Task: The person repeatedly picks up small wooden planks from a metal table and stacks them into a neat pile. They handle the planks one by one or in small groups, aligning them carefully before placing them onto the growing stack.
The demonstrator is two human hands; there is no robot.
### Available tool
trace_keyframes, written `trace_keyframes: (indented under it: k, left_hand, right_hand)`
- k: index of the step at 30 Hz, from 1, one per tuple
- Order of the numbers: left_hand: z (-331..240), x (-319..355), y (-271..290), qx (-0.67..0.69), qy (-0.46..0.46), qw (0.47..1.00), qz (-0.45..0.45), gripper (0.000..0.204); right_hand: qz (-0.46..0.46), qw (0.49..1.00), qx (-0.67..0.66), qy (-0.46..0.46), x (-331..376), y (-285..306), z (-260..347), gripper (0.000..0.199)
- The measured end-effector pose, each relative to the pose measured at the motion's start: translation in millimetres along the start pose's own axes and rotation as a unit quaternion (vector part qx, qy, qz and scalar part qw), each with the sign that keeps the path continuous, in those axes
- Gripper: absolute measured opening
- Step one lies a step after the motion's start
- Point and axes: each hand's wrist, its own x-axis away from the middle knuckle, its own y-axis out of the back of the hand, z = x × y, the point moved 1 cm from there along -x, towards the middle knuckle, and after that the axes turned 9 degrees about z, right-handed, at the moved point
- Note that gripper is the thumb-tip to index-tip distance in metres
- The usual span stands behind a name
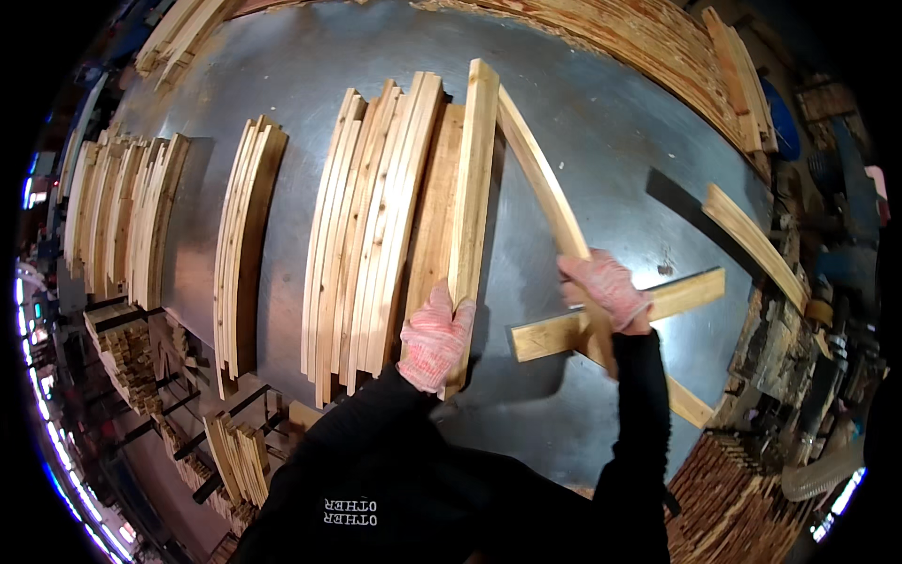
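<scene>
A: What's furthest left on the surface (587,113)?

B: A cluster of strips (141,216), pale wood, set side by side near the left edge, running away from the person.

A: And after that?

B: A narrow bundle (246,244), well apart from the cluster. Then a broader row of strips (371,226) with uneven ends, and just beside it a browner flat board (438,188).

A: Where's the left grip?

B: The left grip (437,338), in a pink-and-white glove, is pinching the near part of a thick plank (474,160), thumb along the right side, fingers on the left. The plank runs alongside the flat board. I can't tell whether it's raised off the surface.

A: And the right grip?

B: The right grip (606,287), gloved the same way, is curled round a thin strip (542,174). That slants from beside the plank's far end toward the person's right. Whether the two touch up there, I can't tell.

A: Anything under that hand?

B: A short board (547,336) lies crosswise beneath it, and another piece (689,404) sticks out to the lower right.

A: Furthest right?

B: A lone strip (754,244) at the surface's right edge, with a dark shadow beside it.
</scene>
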Motion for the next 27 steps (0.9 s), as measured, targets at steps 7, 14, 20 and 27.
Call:
trace_keyframes:
  k: [7,14,20,27]
  left_hand:
    - [-35.1,-0.2,19.3,-0.049,-0.219,0.972,0.076,0.042]
    - [48.7,-10.1,-12.9,-0.261,-0.074,0.962,-0.025,0.091]
    - [42.2,20.7,27.7,-0.162,-0.191,0.967,-0.036,0.079]
    - [59.0,14.4,48.6,-0.391,-0.239,0.887,0.054,0.091]
  right_hand:
    - [-0.161,0.97,-0.093,0.156,-25.3,-125.4,-24.7,0.067]
    - [-0.186,0.976,-0.053,0.095,-1.7,-117.0,-9.0,0.087]
    - [-0.208,0.959,0.179,0.07,-40.6,-178.5,9.9,0.076]
    - [-0.356,0.842,0.386,0.122,71.4,-86.5,-104.8,0.084]
